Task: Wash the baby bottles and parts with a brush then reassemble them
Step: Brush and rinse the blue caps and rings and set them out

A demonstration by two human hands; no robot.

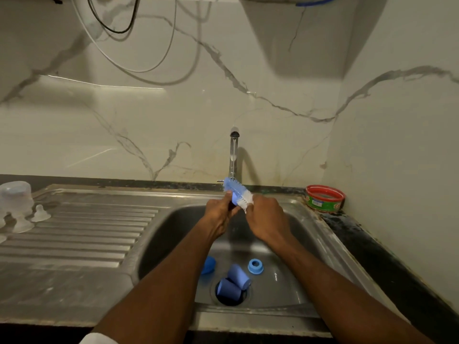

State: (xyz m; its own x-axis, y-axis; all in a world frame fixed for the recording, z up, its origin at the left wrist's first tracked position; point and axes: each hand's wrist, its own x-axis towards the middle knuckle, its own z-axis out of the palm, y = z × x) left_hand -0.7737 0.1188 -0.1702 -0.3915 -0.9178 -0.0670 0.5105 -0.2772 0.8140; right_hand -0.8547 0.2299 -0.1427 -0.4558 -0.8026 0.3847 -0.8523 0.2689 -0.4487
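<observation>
While the left hand [219, 211] pinches a small blue part [234, 197], the right hand [264, 216] grips the brush [237, 192] against it. Both are over the sink [293, 281], at centre frame.

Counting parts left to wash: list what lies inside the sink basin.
Inside the sink basin: two blue caps over the drain, a blue ring, and another blue piece partly hidden behind the left forearm.

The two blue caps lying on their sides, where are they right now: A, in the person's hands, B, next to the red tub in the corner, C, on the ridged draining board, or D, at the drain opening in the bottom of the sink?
D: the two blue caps lie tipped over at the dark drain opening in the sink bottom, below the hands working the brush.
</observation>
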